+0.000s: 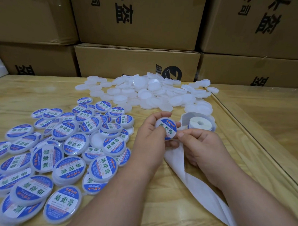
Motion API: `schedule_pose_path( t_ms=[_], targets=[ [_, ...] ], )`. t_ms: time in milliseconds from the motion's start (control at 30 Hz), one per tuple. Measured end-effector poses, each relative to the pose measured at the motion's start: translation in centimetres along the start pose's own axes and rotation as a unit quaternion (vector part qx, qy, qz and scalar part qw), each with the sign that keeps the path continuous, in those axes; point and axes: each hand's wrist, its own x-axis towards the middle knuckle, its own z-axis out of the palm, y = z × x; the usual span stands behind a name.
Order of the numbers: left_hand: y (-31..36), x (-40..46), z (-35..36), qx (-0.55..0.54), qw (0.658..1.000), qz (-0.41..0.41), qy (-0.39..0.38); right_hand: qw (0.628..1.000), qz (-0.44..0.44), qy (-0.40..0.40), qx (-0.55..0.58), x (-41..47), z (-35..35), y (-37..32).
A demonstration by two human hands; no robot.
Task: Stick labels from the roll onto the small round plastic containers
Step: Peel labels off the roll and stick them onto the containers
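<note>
The left hand (150, 135) grips a labelled container (166, 128) tilted up for smoothing. At its three o'clock, the right hand (199, 145) seemingly pinches the backing strip (177, 157), thumb at the label's edge.

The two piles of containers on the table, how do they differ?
The near pile on the left carries blue and white labels; the far pile is plain white, unlabelled. The near pile spreads toward the table's front edge; the far pile lies by the boxes. Both hold small round containers, overlapping loosely. The left hand holds one labelled container.
</note>
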Motion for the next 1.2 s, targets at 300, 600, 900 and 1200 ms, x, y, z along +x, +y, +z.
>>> schedule_pose_path(
  t_ms=[300,600,900,1200],
  targets=[
    [-0.2,0.5,-0.5,-0.019,0.995,0.039,0.092,0.998,0.012,0.05,0.04,0.4,-0.4,0.3],
    [0.4,0.2,-0.5,-0.014,0.996,0.017,0.087,0.998,0.014,0.05,0.027,0.4,-0.4,0.3],
    [-0.5,0.7,-0.9,0.033,0.995,0.007,0.093,0.998,0.015,0.051,0.02,0.4,-0.4,0.3],
    [0.5,0.7,-1.1,-0.061,0.989,-0.043,0.127,0.999,0.018,0.051,0.009,0.2,-0.4,0.0]
  ],
)
